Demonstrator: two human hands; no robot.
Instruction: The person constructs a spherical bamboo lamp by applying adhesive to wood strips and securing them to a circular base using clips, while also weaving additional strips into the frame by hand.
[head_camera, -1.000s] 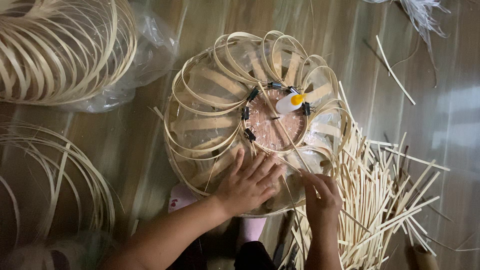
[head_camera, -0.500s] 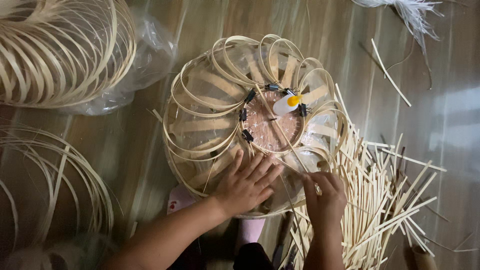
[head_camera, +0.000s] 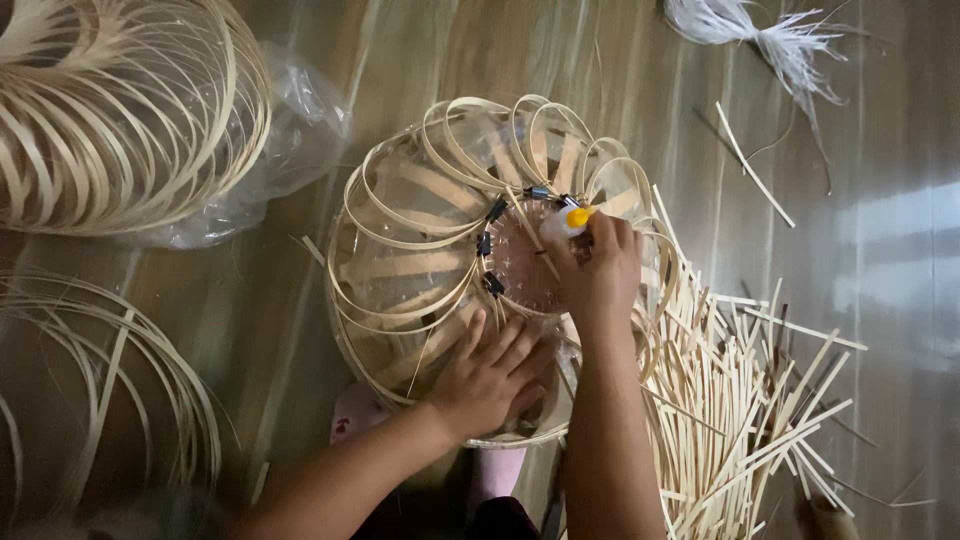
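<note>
Bamboo is everywhere on this wooden floor (head_camera: 420, 60). At the centre sits a round frame (head_camera: 420, 270) of thin pale strips bent into loops, arching out from a flat pinkish disc (head_camera: 525, 265) in the middle, with small black clips (head_camera: 487, 243) pinching the strips along the disc's left and upper edge.

The person's left hand (head_camera: 495, 375) lies flat on the near side of the frame, fingers spread and pressing down on the strips; it is not closed around anything. The right hand (head_camera: 600, 265) reaches across to the disc, and its fingers are curled around a small white bottle (head_camera: 562, 222) with a yellow cap, which pokes out at the top of the hand right over the upper rim of the disc, beside the clips. How tightly the fingers close on the bottle I cannot tell, since the back of the hand hides them.

To the right of the frame, touching its edge, lies a loose heap of straight bamboo sticks (head_camera: 740, 400), fanned out over the floor. One single stick (head_camera: 752, 165) lies apart further up. At upper left a second looped bamboo piece (head_camera: 110, 110) rests on crumpled clear plastic (head_camera: 290, 140), and at lower left more long curved strips (head_camera: 110, 390) sweep across the boards. A wisp of white fibre (head_camera: 770, 35) lies at the top right. A pink slipper (head_camera: 355, 415) shows just under the frame's near edge.
</note>
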